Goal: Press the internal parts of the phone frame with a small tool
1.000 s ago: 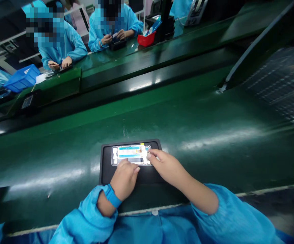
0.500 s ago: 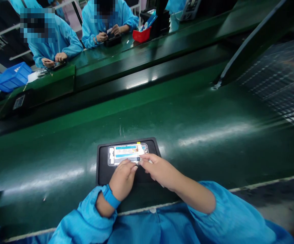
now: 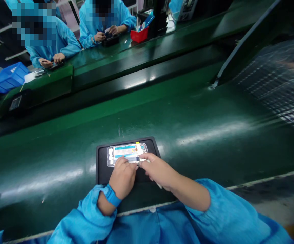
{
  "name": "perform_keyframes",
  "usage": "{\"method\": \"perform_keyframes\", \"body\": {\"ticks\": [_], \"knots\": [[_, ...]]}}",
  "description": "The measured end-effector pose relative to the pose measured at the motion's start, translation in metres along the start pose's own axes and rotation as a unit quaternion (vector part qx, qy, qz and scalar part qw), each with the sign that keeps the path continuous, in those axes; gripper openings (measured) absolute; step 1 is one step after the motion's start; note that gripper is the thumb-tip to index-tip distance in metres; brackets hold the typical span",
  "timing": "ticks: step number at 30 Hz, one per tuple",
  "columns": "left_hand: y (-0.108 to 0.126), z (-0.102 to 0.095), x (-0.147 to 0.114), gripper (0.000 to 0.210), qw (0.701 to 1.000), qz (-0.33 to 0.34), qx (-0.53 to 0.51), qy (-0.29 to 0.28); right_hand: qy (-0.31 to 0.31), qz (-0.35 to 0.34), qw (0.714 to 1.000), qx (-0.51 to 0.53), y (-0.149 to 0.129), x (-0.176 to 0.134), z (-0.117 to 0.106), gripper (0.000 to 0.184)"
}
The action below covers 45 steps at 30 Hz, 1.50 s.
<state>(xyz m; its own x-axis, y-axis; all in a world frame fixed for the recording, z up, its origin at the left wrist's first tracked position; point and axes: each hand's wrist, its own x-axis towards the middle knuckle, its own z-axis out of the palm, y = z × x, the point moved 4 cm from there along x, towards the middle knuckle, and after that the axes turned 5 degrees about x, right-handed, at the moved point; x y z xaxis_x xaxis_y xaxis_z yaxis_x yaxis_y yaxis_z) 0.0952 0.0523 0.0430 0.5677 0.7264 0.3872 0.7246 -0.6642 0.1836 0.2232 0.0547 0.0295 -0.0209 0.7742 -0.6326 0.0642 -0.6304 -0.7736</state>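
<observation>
An opened phone body (image 3: 124,151) with blue strips and a yellow tab lies in a shallow black tray (image 3: 103,174). My left hand (image 3: 122,176), a blue band around its wrist, grips the phone's near edge, fingers bent over it. From the right, my right hand (image 3: 158,168) reaches the phone's near right part with thumb and forefinger pinched together. A thin whitish stick (image 3: 159,185) shows below that hand and seems held in it; its tip is hidden. Small parts under the fingertips are too small to make out.
The tray rests on a green bench (image 3: 187,112). Beyond a dark channel, two people in blue work at another bench, with a blue bin (image 3: 8,77) and a red bin (image 3: 139,35) nearby. A slanted panel (image 3: 248,40) and wire rack (image 3: 274,84) stand right.
My left fingers have shifted slightly left and up over the phone's near edge. My right hand stays at nearly the same spot, with more of the whitish stick showing below it.
</observation>
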Motion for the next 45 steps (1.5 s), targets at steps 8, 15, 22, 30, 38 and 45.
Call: {"method": "perform_keyframes", "body": {"ticks": [8,15,22,30,38,45], "knots": [[0.002,0.015,0.007,0.017,0.998,-0.002,0.053,-0.016,0.090,-0.008,0.989,0.118,-0.003,0.003,-0.013,0.051],[0.001,0.019,0.008,0.013,0.998,0.001,0.043,-0.048,0.235,-0.184,0.952,0.068,0.000,0.001,-0.027,0.041],[0.002,0.019,0.009,0.012,0.997,0.000,0.047,-0.066,0.245,-0.368,0.897,-0.011,0.006,0.000,-0.018,0.025],[0.004,0.018,0.010,0.012,0.997,-0.003,0.047,-0.066,0.238,-0.445,0.859,-0.087,-0.003,-0.003,-0.014,0.018],[0.004,0.018,0.010,0.012,0.997,-0.008,0.040,-0.059,0.244,-0.457,0.851,-0.084,-0.002,-0.001,-0.014,0.017],[0.004,0.019,0.009,0.012,0.998,-0.011,0.037,-0.055,0.256,-0.446,0.853,-0.083,-0.002,-0.001,-0.016,0.017]]}}
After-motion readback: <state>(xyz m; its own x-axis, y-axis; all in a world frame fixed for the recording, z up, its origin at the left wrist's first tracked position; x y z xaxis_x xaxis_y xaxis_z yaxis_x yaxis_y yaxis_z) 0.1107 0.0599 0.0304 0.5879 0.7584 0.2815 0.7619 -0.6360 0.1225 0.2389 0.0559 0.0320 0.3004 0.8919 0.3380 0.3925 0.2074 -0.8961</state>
